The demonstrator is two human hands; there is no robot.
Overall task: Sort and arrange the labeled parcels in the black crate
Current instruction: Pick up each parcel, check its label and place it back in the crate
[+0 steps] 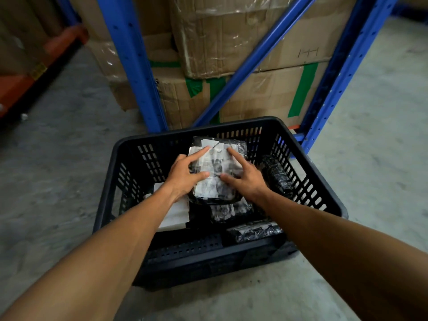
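Over the black crate (129, 179) on concrete floor (58, 181), left hand (185, 174) and right hand (250, 179) clasp a parcel (215, 163).

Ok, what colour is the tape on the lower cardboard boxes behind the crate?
Green. The tape strips show plainly in the head view.

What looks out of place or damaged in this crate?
The top parcel, held by the left hand and right hand, has a wrinkled, torn-looking label. A second parcel leans tilted against the right wall of the crate. The cardboard boxes behind are dented.
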